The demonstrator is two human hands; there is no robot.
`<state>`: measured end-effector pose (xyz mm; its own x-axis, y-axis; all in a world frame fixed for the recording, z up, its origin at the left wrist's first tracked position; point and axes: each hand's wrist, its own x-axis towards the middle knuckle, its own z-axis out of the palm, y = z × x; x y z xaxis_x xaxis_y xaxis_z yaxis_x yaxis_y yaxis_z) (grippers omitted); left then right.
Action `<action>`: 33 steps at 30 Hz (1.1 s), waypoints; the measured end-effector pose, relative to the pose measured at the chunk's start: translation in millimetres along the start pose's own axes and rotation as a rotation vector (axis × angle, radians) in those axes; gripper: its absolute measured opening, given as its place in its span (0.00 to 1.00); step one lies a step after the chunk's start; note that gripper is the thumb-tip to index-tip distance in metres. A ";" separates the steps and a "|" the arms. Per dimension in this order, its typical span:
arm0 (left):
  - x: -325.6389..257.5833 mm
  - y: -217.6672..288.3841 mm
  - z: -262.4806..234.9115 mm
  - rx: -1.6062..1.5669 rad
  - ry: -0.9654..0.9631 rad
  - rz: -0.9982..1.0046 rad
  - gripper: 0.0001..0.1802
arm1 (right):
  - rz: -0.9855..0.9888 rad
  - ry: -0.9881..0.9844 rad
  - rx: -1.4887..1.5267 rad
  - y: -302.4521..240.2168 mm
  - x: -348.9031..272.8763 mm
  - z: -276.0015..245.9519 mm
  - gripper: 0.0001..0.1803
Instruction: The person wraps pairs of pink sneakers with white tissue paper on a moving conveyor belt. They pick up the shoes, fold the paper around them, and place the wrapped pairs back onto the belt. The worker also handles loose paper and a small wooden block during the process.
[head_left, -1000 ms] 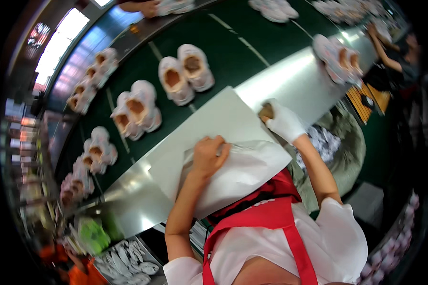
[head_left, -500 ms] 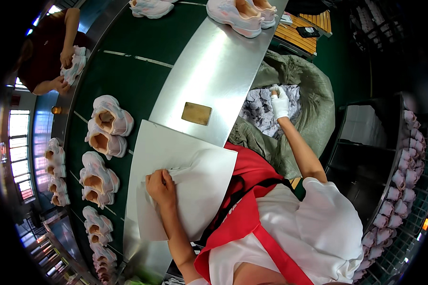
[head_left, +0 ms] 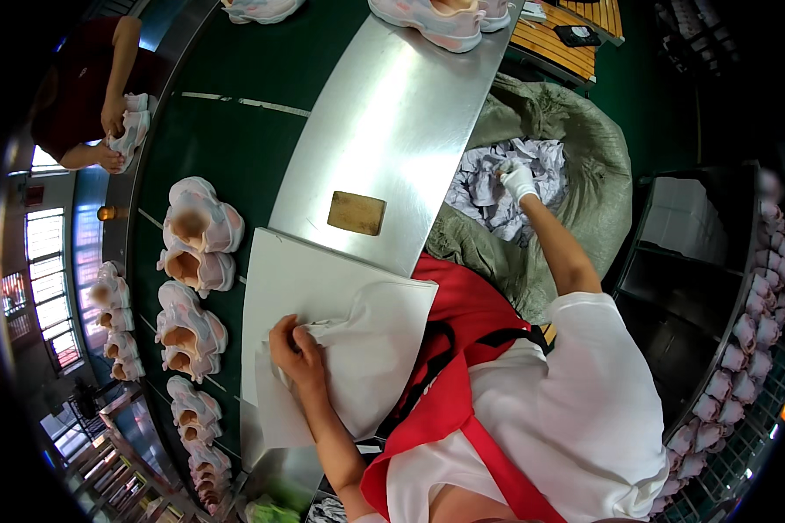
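Note:
My left hand (head_left: 296,353) is bare and bunches up the top white tissue sheet (head_left: 371,349) lying on a stack of white paper (head_left: 310,288) on the shiny metal bench (head_left: 392,113). My right hand (head_left: 518,179), in a white glove, reaches off the bench into a large olive sack (head_left: 584,148) and touches the crumpled white paper (head_left: 488,187) filling it. Whether the glove grips a piece cannot be made out. A small brown wooden block (head_left: 357,213) lies on the bench just beyond the paper stack.
Pairs of pale pink shoes (head_left: 196,235) ride a green conveyor belt (head_left: 244,131) left of the bench. A person in dark red (head_left: 83,83) handles a shoe at the far left. More shoes (head_left: 436,17) lie at the bench's far end; racks of shoes (head_left: 741,349) stand right.
My right hand has gone from the bench edge down into the sack of crumpled paper. My left hand has gathered the tissue sheet tighter. The view has swung to the right.

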<state>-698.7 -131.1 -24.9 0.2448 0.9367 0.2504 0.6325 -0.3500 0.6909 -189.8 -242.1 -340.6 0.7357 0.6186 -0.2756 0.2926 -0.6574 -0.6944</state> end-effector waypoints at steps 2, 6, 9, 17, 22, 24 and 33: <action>6.3 6.0 4.2 -0.212 0.155 -0.063 0.09 | -0.078 0.179 0.177 -17.2 -25.4 -22.1 0.19; 8.8 2.0 -14.4 -0.395 0.021 -0.189 0.10 | -0.080 0.128 0.824 -120.7 -86.7 -84.6 0.32; 8.0 17.5 -22.9 -0.429 -0.091 -0.244 0.14 | -0.222 -0.505 1.429 -212.6 -137.8 -120.7 0.20; 15.1 81.8 -37.6 -0.704 -0.394 -0.307 0.34 | -1.163 -0.229 0.282 -418.3 -262.9 -51.9 0.14; 7.3 47.9 -34.2 -0.858 -0.326 -0.342 0.27 | -0.693 -0.673 0.684 -428.5 -253.9 -20.0 0.11; 5.0 47.8 -42.3 -0.898 -0.270 -0.330 0.20 | -0.631 -0.612 0.736 -444.7 -254.6 -27.2 0.12; 4.5 28.2 -48.3 -0.948 -0.066 -0.337 0.14 | -0.441 -0.984 0.756 -444.8 -281.7 -15.5 0.26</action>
<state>-715.3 -136.3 28.5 0.2191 0.9728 -0.0756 -0.1623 0.1128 0.9803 -517.7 -130.7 56.2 -0.1763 0.9815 -0.0741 -0.2554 -0.1183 -0.9596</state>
